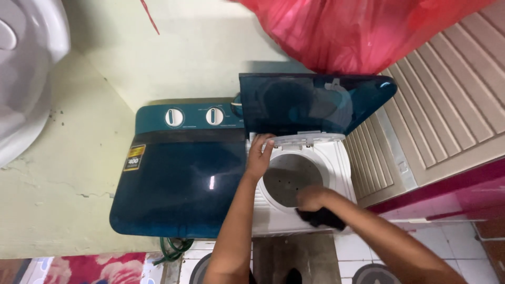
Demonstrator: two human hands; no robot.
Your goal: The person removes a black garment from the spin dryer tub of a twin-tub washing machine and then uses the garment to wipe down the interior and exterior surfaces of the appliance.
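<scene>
The spinner lid (310, 102) of the twin-tub washing machine (179, 179) is raised, and the inner cover (307, 139) is touched by the left hand (260, 155). A dark cloth (321, 216) is clamped in the right hand (311, 199) at the front rim of the spin tub (292, 179); the cloth is judged not yet inside, and the wash-side lid is shut

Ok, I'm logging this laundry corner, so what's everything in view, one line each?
washer: 1, teal and white, against wall
raised lid: 1, teal, over spin tub
spin tub: 1, grey, open
knobs: 2, white, control panel
red bag: 1, top
hose: 1, green, floor
cabinet door: 1, beige, slatted, right
dark cloth: 1, tub's front edge
left hand: on tub rim
right hand: on dark cloth
</scene>
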